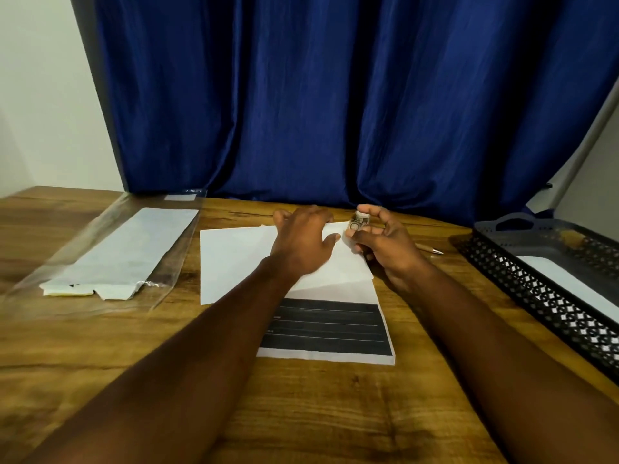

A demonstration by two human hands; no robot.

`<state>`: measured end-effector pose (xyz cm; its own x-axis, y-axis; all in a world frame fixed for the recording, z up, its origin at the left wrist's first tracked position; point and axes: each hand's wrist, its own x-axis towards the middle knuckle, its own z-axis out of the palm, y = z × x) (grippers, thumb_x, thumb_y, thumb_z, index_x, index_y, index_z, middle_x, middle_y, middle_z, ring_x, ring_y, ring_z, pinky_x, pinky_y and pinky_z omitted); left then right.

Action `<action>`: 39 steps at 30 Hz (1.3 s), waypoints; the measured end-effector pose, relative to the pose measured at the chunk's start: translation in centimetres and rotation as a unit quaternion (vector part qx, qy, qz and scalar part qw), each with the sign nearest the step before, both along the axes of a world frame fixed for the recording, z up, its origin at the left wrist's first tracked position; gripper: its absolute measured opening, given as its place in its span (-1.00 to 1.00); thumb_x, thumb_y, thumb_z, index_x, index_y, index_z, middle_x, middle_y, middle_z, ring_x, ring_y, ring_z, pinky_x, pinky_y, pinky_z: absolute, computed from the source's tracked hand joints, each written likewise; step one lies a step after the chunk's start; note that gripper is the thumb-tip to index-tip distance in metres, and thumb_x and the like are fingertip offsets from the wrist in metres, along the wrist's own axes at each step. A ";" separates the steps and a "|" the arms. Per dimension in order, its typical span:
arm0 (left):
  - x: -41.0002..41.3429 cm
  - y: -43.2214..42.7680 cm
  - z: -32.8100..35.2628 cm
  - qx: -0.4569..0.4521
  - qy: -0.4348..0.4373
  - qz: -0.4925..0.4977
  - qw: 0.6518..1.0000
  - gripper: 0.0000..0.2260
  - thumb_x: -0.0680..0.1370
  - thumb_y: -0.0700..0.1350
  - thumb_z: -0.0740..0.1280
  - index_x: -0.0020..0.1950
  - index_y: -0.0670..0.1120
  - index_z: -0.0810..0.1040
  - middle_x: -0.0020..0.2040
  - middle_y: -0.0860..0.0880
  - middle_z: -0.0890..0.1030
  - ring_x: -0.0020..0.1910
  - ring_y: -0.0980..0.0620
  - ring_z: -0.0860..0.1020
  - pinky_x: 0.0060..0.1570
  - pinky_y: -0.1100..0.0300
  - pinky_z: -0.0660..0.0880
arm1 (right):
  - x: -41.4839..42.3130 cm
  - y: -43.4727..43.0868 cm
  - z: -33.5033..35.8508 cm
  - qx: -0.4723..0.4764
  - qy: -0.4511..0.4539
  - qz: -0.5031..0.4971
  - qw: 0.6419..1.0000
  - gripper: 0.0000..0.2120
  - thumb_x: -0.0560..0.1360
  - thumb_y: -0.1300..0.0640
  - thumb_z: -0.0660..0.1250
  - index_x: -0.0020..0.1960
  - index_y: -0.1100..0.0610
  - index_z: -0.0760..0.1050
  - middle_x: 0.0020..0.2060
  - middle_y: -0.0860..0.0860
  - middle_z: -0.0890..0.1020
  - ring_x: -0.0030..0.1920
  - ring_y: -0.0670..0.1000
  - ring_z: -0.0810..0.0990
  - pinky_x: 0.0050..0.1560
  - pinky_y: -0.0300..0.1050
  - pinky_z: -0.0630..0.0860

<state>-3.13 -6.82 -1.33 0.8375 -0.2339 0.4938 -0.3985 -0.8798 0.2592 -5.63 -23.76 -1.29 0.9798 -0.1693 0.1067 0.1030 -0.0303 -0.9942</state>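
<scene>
Pressing the plain white paper sheet [234,259] flat with spread left hand [303,241]; pinching a small grey printed stamp-like piece [360,221] in right hand [382,242], just above that sheet's far right corner; probably not yet stuck down.

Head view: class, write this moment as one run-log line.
left hand presses white envelope | right hand pinches small stamp at envelope's far right corner | pen lies right of it
</scene>
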 end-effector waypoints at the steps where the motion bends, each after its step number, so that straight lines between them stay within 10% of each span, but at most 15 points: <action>1: 0.0 0.0 -0.1 -0.001 -0.003 -0.002 1.000 -0.60 0.65 0.17 0.31 0.45 0.07 0.49 0.49 0.03 0.48 0.48 -0.02 0.38 0.44 -0.12 0.09 | -0.1 0.1 -0.1 -0.007 -0.001 0.007 1.000 -0.62 0.54 0.26 0.52 0.27 -0.09 0.61 0.03 0.04 0.76 -0.14 -0.04 0.67 -0.23 -0.20 0.58; 8: 0.1 0.3 -0.3 -0.012 -0.024 -0.008 1.000 -0.67 0.62 0.18 0.35 0.33 0.09 0.58 0.35 0.08 0.60 0.35 0.02 0.48 0.32 -0.08 0.17 | -0.4 0.2 0.1 -0.009 0.008 0.009 1.000 -0.84 0.59 0.19 0.47 0.15 0.20 0.66 -0.03 0.12 0.78 -0.12 0.05 0.74 -0.19 -0.14 0.56; 15: 0.1 0.3 -0.3 -0.033 -0.031 -0.006 0.999 -0.68 0.61 0.19 0.36 0.31 0.09 0.59 0.31 0.08 0.62 0.34 0.03 0.48 0.35 -0.08 0.16 | 0.0 0.3 -0.1 -0.012 0.006 -0.023 1.000 -0.92 0.56 0.12 0.52 0.03 0.09 0.74 -0.02 0.07 0.77 0.08 0.15 0.73 0.13 0.13 0.70; 29: 0.5 0.0 0.4 -0.159 -0.013 0.006 0.987 -0.84 0.66 0.07 0.33 0.18 0.06 0.59 0.11 0.03 0.66 0.16 0.01 0.53 0.30 -0.03 0.19 | 0.2 1.7 0.8 -0.040 0.015 -0.114 0.993 -0.86 0.49 0.10 0.59 0.00 0.12 0.72 -0.10 -0.01 0.76 -0.05 0.06 0.71 -0.21 -0.13 0.55; 39: 0.6 -0.3 0.1 -0.180 -0.019 -0.015 0.983 -0.88 0.68 0.05 0.31 0.15 0.08 0.59 0.08 0.05 0.66 0.05 0.10 0.45 0.26 0.01 0.13 | 0.0 1.7 0.9 -0.044 0.031 -0.118 0.992 -0.92 0.50 0.12 0.57 -0.04 0.10 0.71 -0.09 0.01 0.76 -0.01 0.09 0.71 -0.05 -0.01 0.67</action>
